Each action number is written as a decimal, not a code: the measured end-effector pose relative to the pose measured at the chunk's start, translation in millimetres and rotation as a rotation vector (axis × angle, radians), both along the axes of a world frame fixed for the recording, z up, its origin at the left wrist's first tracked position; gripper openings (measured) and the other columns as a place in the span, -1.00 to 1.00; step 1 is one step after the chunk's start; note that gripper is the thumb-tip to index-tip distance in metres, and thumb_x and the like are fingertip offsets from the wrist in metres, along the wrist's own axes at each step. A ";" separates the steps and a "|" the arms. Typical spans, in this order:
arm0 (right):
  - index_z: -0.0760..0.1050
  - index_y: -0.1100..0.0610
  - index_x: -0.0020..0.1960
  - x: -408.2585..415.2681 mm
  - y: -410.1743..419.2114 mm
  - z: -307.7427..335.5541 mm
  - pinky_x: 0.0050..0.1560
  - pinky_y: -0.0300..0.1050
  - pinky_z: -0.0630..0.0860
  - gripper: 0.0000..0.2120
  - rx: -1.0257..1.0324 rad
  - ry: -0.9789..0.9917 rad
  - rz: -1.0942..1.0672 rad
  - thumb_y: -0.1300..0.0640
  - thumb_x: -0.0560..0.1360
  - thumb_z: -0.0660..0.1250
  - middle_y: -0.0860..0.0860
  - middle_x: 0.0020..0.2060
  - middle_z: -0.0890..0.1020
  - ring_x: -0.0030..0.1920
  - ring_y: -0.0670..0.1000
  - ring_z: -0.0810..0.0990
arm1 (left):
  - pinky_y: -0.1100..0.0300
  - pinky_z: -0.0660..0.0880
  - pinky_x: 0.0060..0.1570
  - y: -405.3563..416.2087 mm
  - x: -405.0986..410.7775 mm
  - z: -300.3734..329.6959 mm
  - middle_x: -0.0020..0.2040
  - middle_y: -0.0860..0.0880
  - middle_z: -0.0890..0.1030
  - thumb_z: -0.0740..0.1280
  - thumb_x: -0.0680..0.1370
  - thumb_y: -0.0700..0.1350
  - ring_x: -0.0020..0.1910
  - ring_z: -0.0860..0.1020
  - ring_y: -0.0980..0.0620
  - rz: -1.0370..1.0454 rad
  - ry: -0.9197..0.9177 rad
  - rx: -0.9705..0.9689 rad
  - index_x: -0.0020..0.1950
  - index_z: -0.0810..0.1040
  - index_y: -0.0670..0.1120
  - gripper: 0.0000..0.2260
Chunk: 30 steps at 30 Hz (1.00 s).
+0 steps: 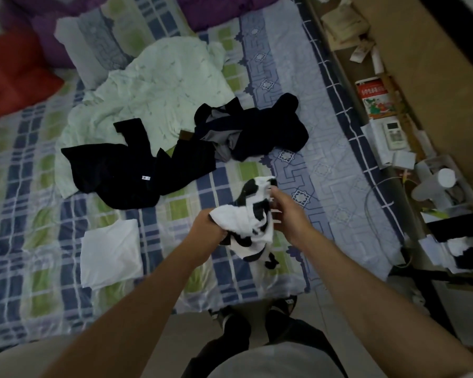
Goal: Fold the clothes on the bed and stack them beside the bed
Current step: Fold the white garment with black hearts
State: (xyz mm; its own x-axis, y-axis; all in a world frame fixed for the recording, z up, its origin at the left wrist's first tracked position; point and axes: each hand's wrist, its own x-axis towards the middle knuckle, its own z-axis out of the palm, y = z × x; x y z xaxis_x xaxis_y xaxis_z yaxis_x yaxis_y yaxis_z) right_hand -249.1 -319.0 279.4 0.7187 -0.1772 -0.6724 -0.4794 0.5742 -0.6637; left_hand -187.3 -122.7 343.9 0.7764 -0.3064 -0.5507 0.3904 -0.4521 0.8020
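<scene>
A crumpled black-and-white garment (253, 222) hangs above the bed's near edge. My left hand (206, 230) grips its lower left part and my right hand (287, 211) pinches its upper right edge. On the checked bedsheet (25, 186) lie a folded white cloth (109, 253), black trousers (131, 167), a dark navy heap with grey lining (254, 132) and a large pale green garment (159, 88).
Purple bedding (210, 9) and a red pillow (14, 75) lie at the bed's far end. To the right runs a narrow shelf strip with boxes, a remote (395, 135), papers and a white fan (434, 186). My legs stand on the floor below.
</scene>
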 end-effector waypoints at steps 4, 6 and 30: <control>0.69 0.14 0.19 6.0 17.4 4.1 0.29 0.12 0.57 -0.61 0.181 -0.136 0.281 -0.07 0.47 0.50 0.20 0.22 0.68 0.26 0.21 0.65 | 0.29 0.49 -0.42 7.7 -10.2 8.2 -0.42 0.06 0.65 0.21 0.57 -0.41 -0.45 0.57 0.19 -0.063 -0.054 0.015 -0.30 0.68 0.05 -0.54; 0.66 0.13 0.24 5.1 22.8 5.6 0.28 0.12 0.57 -0.64 0.127 -0.165 0.252 0.00 0.50 0.45 0.17 0.21 0.69 0.24 0.18 0.67 | 0.27 0.53 -0.34 11.8 -10.9 11.9 -0.37 0.03 0.68 0.23 0.55 -0.33 -0.39 0.60 0.14 0.002 -0.063 -0.010 -0.25 0.71 0.09 -0.59; 0.61 -0.06 0.26 14.2 -38.1 124.6 0.13 -0.26 0.59 -0.51 -0.857 -0.419 0.295 0.38 0.47 0.34 -0.16 0.10 0.64 0.05 -0.31 0.60 | 0.17 0.45 -0.22 -35.3 5.7 85.3 -0.25 0.16 0.62 0.40 0.60 -0.04 -0.28 0.55 0.19 -0.527 -0.506 0.161 -0.17 0.60 0.17 -0.84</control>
